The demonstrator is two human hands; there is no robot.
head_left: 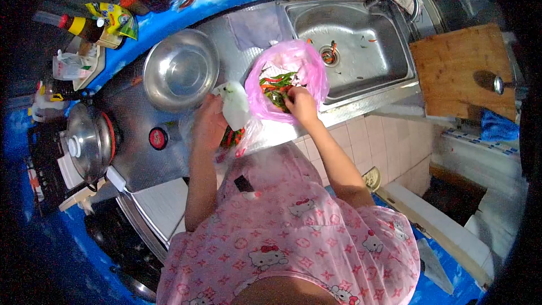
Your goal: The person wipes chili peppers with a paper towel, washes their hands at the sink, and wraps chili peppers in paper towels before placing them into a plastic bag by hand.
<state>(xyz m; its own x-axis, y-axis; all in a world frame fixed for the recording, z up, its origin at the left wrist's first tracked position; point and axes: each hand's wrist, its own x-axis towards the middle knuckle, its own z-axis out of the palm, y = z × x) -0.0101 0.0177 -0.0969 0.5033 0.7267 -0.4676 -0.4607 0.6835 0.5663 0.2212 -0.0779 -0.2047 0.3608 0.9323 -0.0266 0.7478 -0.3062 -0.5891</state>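
A pink plastic bag (316, 70) stands open at the counter's edge, left of the sink basin, with red and green chili peppers (275, 86) inside. My right hand (302, 105) reaches into it, fingers closed on some of the peppers; the fingertips are partly hidden. To the left, my left hand (210, 120) grips a thin plastic bag with a whitish flap (235, 107) standing up beside the fingers. More red and green chilies (230, 137) show through the clear lower part of that bag, close to my body.
A steel bowl (182, 70) sits on the metal counter, near a small red-and-black round object (158, 138). Pepper bits lie around the drain in the sink (361, 73). A lidded pot (89, 141) is at left, a wooden board (463, 70) at right.
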